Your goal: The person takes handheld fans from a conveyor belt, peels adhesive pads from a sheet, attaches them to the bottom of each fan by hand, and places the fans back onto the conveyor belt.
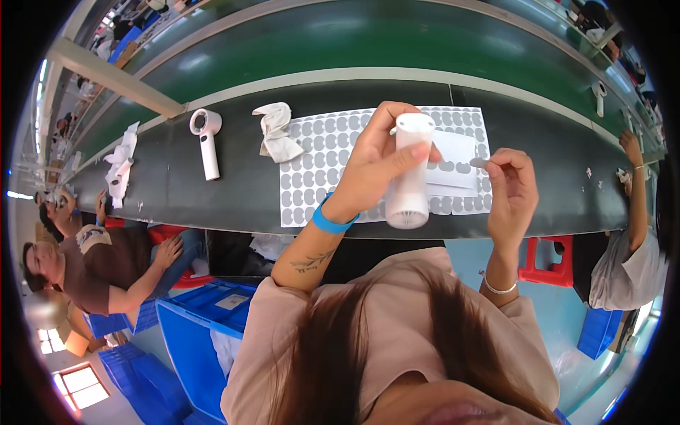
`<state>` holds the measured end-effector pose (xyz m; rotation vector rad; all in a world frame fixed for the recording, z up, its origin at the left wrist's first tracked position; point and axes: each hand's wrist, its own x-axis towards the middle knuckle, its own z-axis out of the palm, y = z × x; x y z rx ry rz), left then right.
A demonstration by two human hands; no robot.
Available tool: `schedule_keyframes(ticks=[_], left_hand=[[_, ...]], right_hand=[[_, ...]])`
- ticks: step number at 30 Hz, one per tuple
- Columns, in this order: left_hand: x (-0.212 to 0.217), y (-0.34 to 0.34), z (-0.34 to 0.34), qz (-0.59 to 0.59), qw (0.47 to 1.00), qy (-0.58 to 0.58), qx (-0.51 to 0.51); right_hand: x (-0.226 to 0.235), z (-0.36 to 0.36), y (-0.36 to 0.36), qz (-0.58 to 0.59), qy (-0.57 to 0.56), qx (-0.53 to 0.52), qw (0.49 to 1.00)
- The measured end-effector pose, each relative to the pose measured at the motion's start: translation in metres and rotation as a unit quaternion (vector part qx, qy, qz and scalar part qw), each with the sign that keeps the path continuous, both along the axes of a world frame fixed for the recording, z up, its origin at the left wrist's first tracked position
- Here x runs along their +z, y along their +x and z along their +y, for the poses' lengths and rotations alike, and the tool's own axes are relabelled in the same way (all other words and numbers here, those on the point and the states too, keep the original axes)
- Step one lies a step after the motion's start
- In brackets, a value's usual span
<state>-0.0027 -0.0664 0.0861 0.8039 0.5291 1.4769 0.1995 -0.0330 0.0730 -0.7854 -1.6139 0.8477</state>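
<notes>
1. Nearest the lens: long brown hair and a beige top, forearms rising from them toward the sticker sheet [312, 170].
2. Left hand [375, 166], blue wristband [330, 222] just below it, clenched round a white handheld fan [409, 173]; fan held upright above the sheet's middle, fingers wrapped across the handle, round end pointing down toward the sheet's near edge.
3. Right hand [511, 188], raised just off the sheet's right edge, pinching a small grey oval sticker [479, 163] between thumb and forefinger; a bracelet on that wrist.
4. Sticker sheet flat on the dark worktop [212, 198], rows of grey ovals, a white backing paper [453, 159] on its right half; sheet's near edge close to the worktop's near lip.
5. Just left of the sheet, touching its corner, a crumpled white cloth [276, 131]; further left a second white fan [206, 142] lying flat, bare dark surface around it.
6. Well left of the sheet, more white cloth [120, 163].
7. Beyond the sheet, a pale rail, then a green conveyor belt [368, 39], wide and bare.
8. Below the worktop, left of the sheet: blue crates [205, 319] and a seated person; to the right, a red stool [549, 265] and another person's arm.
</notes>
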Motion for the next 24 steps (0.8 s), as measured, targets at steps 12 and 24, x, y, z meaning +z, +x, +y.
schedule_keyframes(ticks=[12,24], left_hand=[[-0.03,-0.014,-0.026,0.451,0.834,0.211,0.238],[-0.009,-0.04,-0.06,0.454,0.863,0.068,0.211]], right_hand=[[0.02,-0.029,-0.039,0.095,-0.172,0.14,0.97],[0.008,-0.036,-0.032,0.1,-0.206,0.116,0.966]])
